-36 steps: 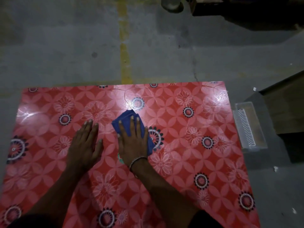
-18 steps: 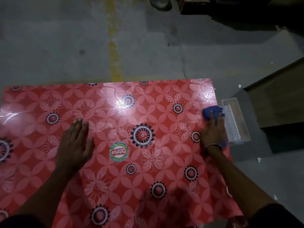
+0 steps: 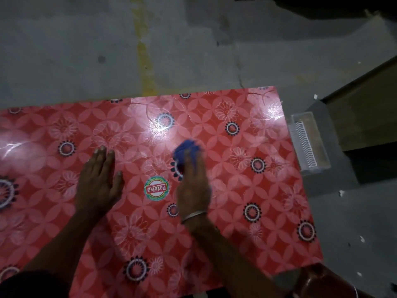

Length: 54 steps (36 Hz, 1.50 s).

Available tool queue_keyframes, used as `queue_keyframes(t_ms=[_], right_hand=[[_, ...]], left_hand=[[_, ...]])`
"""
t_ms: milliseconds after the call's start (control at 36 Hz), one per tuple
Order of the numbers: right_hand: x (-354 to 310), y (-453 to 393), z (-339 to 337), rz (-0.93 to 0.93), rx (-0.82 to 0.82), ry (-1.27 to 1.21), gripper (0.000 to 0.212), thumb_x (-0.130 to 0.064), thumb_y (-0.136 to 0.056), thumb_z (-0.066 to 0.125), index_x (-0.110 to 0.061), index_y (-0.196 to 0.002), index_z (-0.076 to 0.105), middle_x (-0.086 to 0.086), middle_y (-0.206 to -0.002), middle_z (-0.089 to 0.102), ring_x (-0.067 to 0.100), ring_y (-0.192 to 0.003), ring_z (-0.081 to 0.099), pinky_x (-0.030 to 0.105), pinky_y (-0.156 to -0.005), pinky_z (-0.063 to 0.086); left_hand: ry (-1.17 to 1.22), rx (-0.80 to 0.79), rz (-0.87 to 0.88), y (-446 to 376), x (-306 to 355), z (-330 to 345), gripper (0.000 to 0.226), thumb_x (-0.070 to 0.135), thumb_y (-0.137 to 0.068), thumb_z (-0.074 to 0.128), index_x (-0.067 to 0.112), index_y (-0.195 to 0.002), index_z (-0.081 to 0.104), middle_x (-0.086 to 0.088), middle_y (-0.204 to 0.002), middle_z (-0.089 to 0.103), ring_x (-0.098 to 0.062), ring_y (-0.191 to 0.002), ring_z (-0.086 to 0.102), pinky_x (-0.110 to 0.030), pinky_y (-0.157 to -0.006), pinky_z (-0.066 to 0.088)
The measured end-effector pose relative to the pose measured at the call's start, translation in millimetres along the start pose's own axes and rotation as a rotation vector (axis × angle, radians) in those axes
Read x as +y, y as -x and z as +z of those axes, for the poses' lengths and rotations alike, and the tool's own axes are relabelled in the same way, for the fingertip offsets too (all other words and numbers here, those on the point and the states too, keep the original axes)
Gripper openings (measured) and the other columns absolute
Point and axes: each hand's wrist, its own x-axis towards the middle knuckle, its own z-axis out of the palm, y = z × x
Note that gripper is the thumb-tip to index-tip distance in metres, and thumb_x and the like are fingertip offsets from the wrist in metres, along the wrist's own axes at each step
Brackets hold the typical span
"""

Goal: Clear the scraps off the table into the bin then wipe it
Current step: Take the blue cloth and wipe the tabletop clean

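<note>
Though blurred, cloth [image 3: 187, 149] under rt fingers [image 3: 194, 163]

A warehouse-like or workshop space is shown rather than a furnished room. A bare grey concrete floor [image 3: 193, 50], stained and cracked, is seen around the table, and a worn yellow painted line [image 3: 142, 61] of the kind used to mark bays or walkways is laid across it. The table [image 3: 268, 190] is covered with a glossy red floral sheet bearing a round brand sticker [image 3: 156, 188]. A clear plastic bin [image 3: 309, 143] is set on the floor just beside the table's right edge, and small white scraps [image 3: 341, 192] are scattered nearby.
</note>
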Motion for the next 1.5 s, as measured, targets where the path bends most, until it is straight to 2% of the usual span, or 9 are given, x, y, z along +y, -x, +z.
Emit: queue_keyframes(t_ms=[167, 361, 500, 583, 833, 1028, 1167, 1306, 1500], right_hand=[[-57.5, 71.5, 68.8, -0.130, -0.317, -0.008, 0.082, -0.014, -0.074, 0.042, -0.024, -0.155, 0.044, 0.014, -0.168, 0.029, 0.028, -0.160, 0.018, 0.055, -0.124, 0.024], [-13.0, 46.0, 41.3, -0.136, -0.265, 0.180, 0.056, -0.042, -0.109, 0.031, -0.034, -0.164, 0.022, 0.003, -0.175, 0.008, 0.022, -0.162, -0.004, 0.055, -0.129, 0.010], [72.4, 0.4, -10.6, 0.113, -0.087, 0.306, 0.058, -0.045, -0.109, 0.030, -0.038, -0.165, 0.013, 0.006, -0.175, 0.006, 0.024, -0.162, 0.000, 0.052, -0.128, 0.011], [134.8, -26.4, -55.9, 0.211, -0.008, 0.332, 0.053, -0.043, -0.110, 0.035, -0.032, -0.162, 0.028, 0.013, -0.171, 0.020, 0.032, -0.159, 0.016, 0.051, -0.126, 0.024], [269.6, -40.3, -144.8, 0.478, 0.207, 0.255, 0.048, -0.027, -0.103, 0.040, -0.017, -0.149, 0.047, 0.028, -0.141, 0.053, 0.052, -0.114, 0.059, 0.056, -0.093, 0.051], [185.9, 7.0, -114.0, 0.353, 0.333, 0.305, 0.054, -0.012, -0.098, 0.052, -0.023, -0.150, 0.048, 0.025, -0.146, 0.051, 0.046, -0.120, 0.056, 0.052, -0.098, 0.050], [50.6, 76.7, -45.5, 0.359, -0.006, -0.110, 0.045, -0.053, -0.101, 0.053, -0.040, -0.143, 0.051, -0.015, -0.134, 0.061, 0.013, -0.126, 0.059, 0.034, -0.111, 0.047], [-20.9, 160.6, 28.9, -0.054, -0.171, 0.052, 0.049, -0.022, -0.097, 0.051, -0.030, -0.145, 0.056, 0.010, -0.152, 0.053, 0.027, -0.133, 0.050, 0.045, -0.105, 0.047], [9.2, 162.6, 25.8, -0.118, -0.248, 0.149, 0.055, -0.039, -0.107, 0.042, -0.035, -0.161, 0.032, 0.007, -0.172, 0.023, 0.024, -0.160, 0.016, 0.052, -0.124, 0.026]], left_hand=[[-0.007, -0.021, -0.015, 1.1, -3.7, 1.8, 0.067, 0.037, -0.105, 0.046, 0.006, -0.164, 0.038, -0.018, -0.174, 0.031, -0.038, -0.161, 0.032, -0.052, -0.130, 0.029], [-0.020, -0.042, -0.031, 2.6, -4.7, 1.0, 0.067, 0.038, -0.107, 0.044, 0.006, -0.165, 0.035, -0.018, -0.174, 0.029, -0.036, -0.162, 0.030, -0.052, -0.131, 0.028], [-0.029, -0.040, -0.008, 4.4, -9.3, 1.7, 0.066, 0.038, -0.108, 0.042, 0.001, -0.163, 0.037, -0.022, -0.173, 0.030, -0.038, -0.161, 0.030, -0.053, -0.130, 0.028], [-0.030, -0.051, -0.009, 5.0, -8.2, 1.6, 0.066, 0.039, -0.109, 0.040, 0.001, -0.163, 0.037, -0.023, -0.172, 0.031, -0.039, -0.161, 0.030, -0.053, -0.130, 0.028], [-0.025, -0.050, 0.000, 6.4, -8.5, 3.7, 0.067, 0.041, -0.108, 0.038, 0.003, -0.164, 0.037, -0.022, -0.172, 0.032, -0.037, -0.161, 0.029, -0.051, -0.131, 0.027], [-0.051, -0.120, -0.016, 6.3, -5.9, 0.6, 0.069, 0.042, -0.109, 0.030, 0.005, -0.167, 0.028, -0.020, -0.175, 0.025, -0.035, -0.165, 0.020, -0.051, -0.133, 0.021], [-0.052, -0.160, -0.126, 29.4, 11.5, -5.4, 0.068, 0.041, -0.110, 0.029, 0.006, -0.168, 0.025, -0.021, -0.175, 0.024, -0.036, -0.165, 0.021, -0.055, -0.132, 0.019], [-0.073, -0.164, -0.161, 96.7, 29.5, -10.6, 0.066, 0.040, -0.111, 0.032, 0.003, -0.166, 0.029, -0.023, -0.173, 0.027, -0.037, -0.164, 0.022, -0.056, -0.132, 0.020], [-0.082, -0.159, -0.168, 144.3, 41.8, -14.7, 0.066, 0.038, -0.110, 0.039, 0.004, -0.166, 0.032, -0.024, -0.171, 0.033, -0.040, -0.160, 0.030, -0.057, -0.131, 0.022]])
